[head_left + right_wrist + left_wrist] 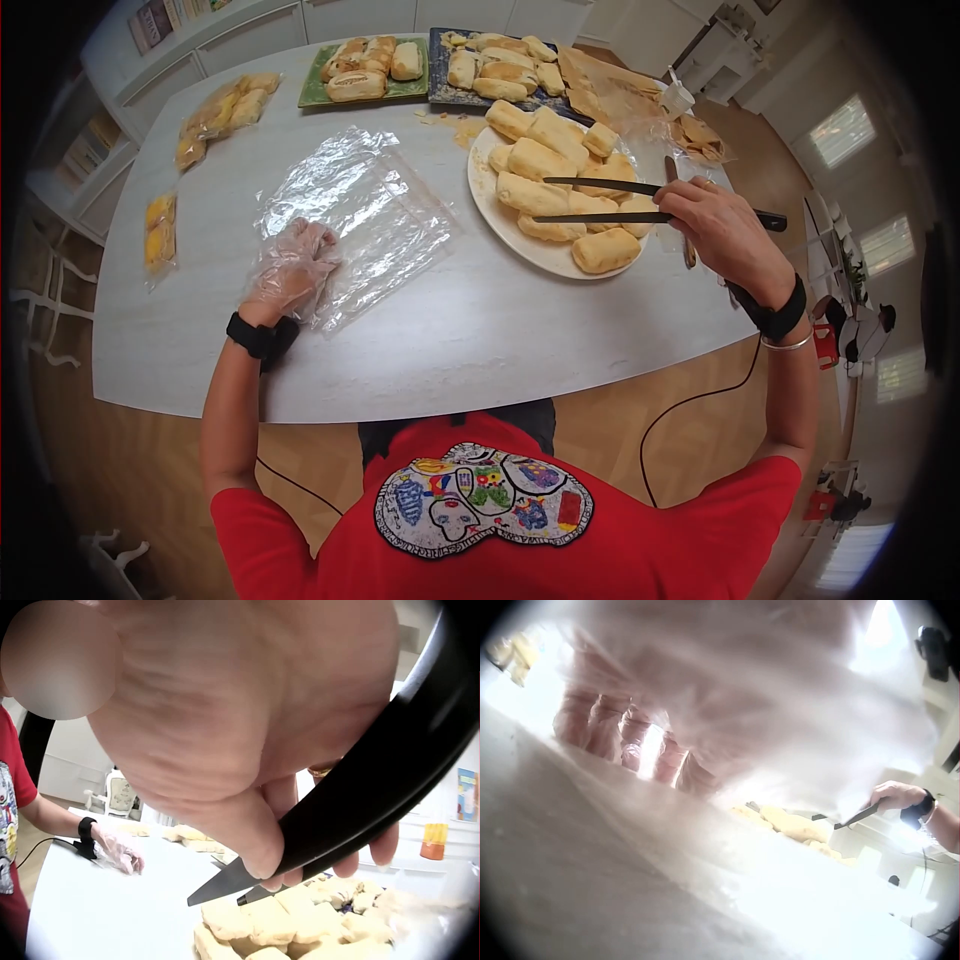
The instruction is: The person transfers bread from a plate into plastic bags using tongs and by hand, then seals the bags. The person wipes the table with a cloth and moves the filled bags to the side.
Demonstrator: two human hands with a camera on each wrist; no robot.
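My right hand (728,225) grips black tongs (605,217) over the white plate (482,212), with the thumb and fingers around both arms. The tips of the tongs are apart and reach over pale yellow bread rolls (545,160) piled on the plate. In the right wrist view the tongs (330,814) run in front of the palm, and rolls (289,922) show below the tips. My left hand (295,262), in a clear plastic glove, rests at the near left edge of flat clear plastic bags (375,215), fingers loosely bent. Those fingers (622,731) hang downward in the left wrist view.
At the back stand a green tray (315,92) and a dark blue tray (440,85) with filled rolls. Bagged rolls (225,115) and a smaller packet (160,230) lie on the left. Brown paper (590,90), a white cup (676,98) and a knife (671,170) lie beyond the plate.
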